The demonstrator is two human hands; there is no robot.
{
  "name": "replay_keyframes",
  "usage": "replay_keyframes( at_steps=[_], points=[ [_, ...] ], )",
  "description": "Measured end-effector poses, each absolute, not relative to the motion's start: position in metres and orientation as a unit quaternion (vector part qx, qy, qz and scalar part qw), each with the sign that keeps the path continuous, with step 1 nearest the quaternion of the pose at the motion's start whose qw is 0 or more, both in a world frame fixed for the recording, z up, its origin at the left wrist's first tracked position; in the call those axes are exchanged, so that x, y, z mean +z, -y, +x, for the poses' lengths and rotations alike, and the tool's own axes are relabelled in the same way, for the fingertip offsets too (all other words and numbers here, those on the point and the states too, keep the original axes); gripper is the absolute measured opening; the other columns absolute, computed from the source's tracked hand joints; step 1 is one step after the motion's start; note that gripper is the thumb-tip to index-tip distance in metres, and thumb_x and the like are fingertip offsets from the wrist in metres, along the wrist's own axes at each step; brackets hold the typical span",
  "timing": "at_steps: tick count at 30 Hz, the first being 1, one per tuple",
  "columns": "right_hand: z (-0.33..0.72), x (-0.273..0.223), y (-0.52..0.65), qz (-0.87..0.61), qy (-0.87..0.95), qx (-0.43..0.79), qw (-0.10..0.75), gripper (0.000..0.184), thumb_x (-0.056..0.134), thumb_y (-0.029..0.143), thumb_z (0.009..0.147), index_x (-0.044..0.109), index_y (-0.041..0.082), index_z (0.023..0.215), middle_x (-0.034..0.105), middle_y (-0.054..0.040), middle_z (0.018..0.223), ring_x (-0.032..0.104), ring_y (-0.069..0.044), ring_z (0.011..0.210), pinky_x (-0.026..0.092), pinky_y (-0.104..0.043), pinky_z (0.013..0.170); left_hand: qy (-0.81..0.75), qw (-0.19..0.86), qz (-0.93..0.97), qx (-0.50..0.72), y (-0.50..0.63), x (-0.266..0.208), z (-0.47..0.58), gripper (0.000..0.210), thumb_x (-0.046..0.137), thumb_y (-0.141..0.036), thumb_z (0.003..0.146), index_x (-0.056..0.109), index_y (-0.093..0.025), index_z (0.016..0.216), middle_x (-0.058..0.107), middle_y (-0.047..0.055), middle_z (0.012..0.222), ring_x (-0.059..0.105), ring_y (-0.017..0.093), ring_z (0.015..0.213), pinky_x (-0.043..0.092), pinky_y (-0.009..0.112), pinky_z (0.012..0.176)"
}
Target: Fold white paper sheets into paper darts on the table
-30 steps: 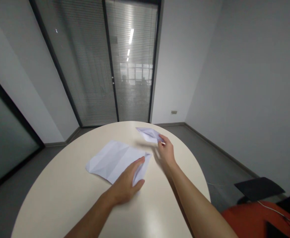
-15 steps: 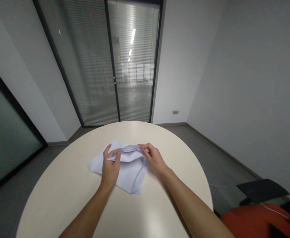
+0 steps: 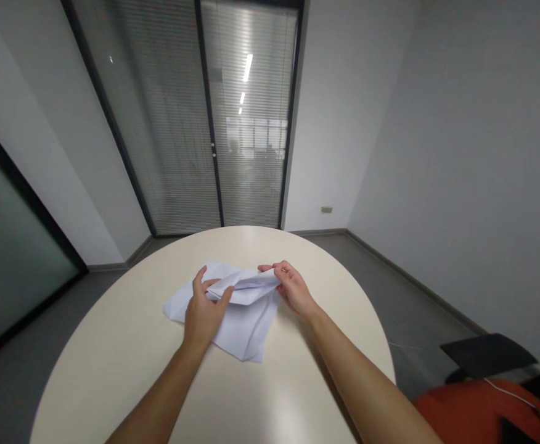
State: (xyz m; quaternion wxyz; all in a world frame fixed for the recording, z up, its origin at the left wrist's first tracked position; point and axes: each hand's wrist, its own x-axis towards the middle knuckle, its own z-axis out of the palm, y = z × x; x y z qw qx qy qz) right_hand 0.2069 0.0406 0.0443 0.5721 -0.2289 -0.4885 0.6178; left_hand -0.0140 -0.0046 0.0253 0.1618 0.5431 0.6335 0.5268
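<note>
A creased, folded sheet of white paper (image 3: 246, 327) lies on the round cream table (image 3: 113, 364), its middle part raised in a pleated ridge. My left hand (image 3: 205, 308) grips the left end of that ridge, thumb on the near side and fingers behind and beneath it. The right end is pinched between the thumb and fingers of my right hand (image 3: 293, 288). Flaps of the paper spread flat to the left and toward me. The undersides of the folds are hidden.
To the right of the table stands a chair with a red seat (image 3: 464, 413) and a black armrest (image 3: 489, 356); a thin pale cable (image 3: 513, 392) lies over it. Glass panels with blinds (image 3: 251, 185) stand beyond the table's far edge. A wall socket (image 3: 326, 209) sits low behind.
My right hand has shifted slightly right, and the raised fold has turned and opened a little. My left thumb has moved right along the fold. The flat flaps have stayed in place.
</note>
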Motion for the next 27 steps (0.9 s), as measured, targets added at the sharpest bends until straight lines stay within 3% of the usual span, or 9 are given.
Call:
replay_keyframes(
  at_steps=[3,7,11,13,16,19,23,27],
  points=[
    [0.206,0.048,-0.041,-0.215,0.431,0.637,0.602,0.035,0.084,0.047,0.078,0.06,0.025,0.091,0.079,-0.0054,0.103,0.072,-0.022,0.094,0.054,-0.035,0.085,-0.599,0.127,0.614,0.498,0.011,0.028,-0.012,0.08,0.073,-0.045,0.083,0.034,-0.027,0.151,0.069,0.008,0.127,0.07,0.026,0.108,0.057,0.034,0.079],
    [0.208,0.051,-0.043,-0.204,0.375,0.649,0.629,0.035,0.089,0.041,0.074,0.062,0.024,0.09,0.079,-0.0041,0.102,0.072,-0.022,0.101,0.054,-0.035,0.094,-0.557,0.07,0.673,0.481,0.017,0.034,-0.012,0.061,0.073,-0.043,0.083,0.054,-0.026,0.138,0.069,0.007,0.127,0.069,0.026,0.109,0.056,0.033,0.082],
    [0.209,0.049,-0.045,-0.195,0.362,0.654,0.635,0.035,0.088,0.039,0.074,0.062,0.025,0.093,0.077,-0.0041,0.106,0.071,-0.023,0.102,0.054,-0.038,0.097,-0.516,0.09,0.683,0.509,0.02,0.038,-0.013,0.042,0.079,-0.039,0.077,0.07,-0.026,0.116,0.073,0.007,0.122,0.068,0.027,0.108,0.055,0.029,0.077],
    [0.208,0.047,-0.046,-0.197,0.372,0.647,0.636,0.035,0.086,0.041,0.076,0.06,0.025,0.094,0.077,-0.0047,0.108,0.071,-0.023,0.102,0.055,-0.038,0.095,-0.51,0.127,0.658,0.539,0.02,0.039,-0.014,0.03,0.076,-0.033,0.077,0.073,-0.025,0.106,0.075,0.007,0.114,0.069,0.026,0.104,0.054,0.027,0.073],
    [0.208,0.043,-0.048,-0.219,0.408,0.625,0.629,0.036,0.082,0.046,0.079,0.057,0.026,0.095,0.077,-0.0053,0.111,0.071,-0.024,0.099,0.056,-0.037,0.088,-0.534,0.175,0.595,0.575,0.015,0.038,-0.014,0.012,0.069,-0.032,0.081,0.07,-0.022,0.087,0.075,0.005,0.085,0.071,0.023,0.078,0.052,0.026,0.064],
    [0.209,0.037,-0.05,-0.258,0.476,0.571,0.617,0.033,0.075,0.051,0.085,0.054,0.028,0.096,0.077,-0.0056,0.113,0.071,-0.025,0.098,0.055,-0.036,0.081,-0.558,0.217,0.522,0.607,0.01,0.035,-0.013,0.023,0.065,-0.043,0.084,0.065,-0.021,0.081,0.067,0.001,0.07,0.065,0.019,0.059,0.051,0.027,0.056],
    [0.211,0.03,-0.047,-0.316,0.619,0.43,0.577,0.025,0.059,0.049,0.095,0.063,0.025,0.091,0.073,-0.0081,0.121,0.066,-0.026,0.11,0.049,-0.037,0.09,-0.556,0.254,0.474,0.634,0.006,0.032,-0.014,0.035,0.06,-0.052,0.087,0.066,-0.018,0.097,0.071,0.005,0.085,0.068,0.021,0.069,0.056,0.031,0.064],
    [0.213,0.024,-0.045,-0.366,0.706,0.345,0.499,0.029,0.055,0.041,0.097,0.072,0.025,0.114,0.072,-0.0063,0.119,0.066,-0.022,0.096,0.049,-0.035,0.086,-0.579,0.2,0.491,0.619,0.008,0.032,-0.017,0.034,0.057,-0.053,0.089,0.064,-0.019,0.09,0.068,0.003,0.077,0.065,0.021,0.068,0.051,0.03,0.065]
  ],
)
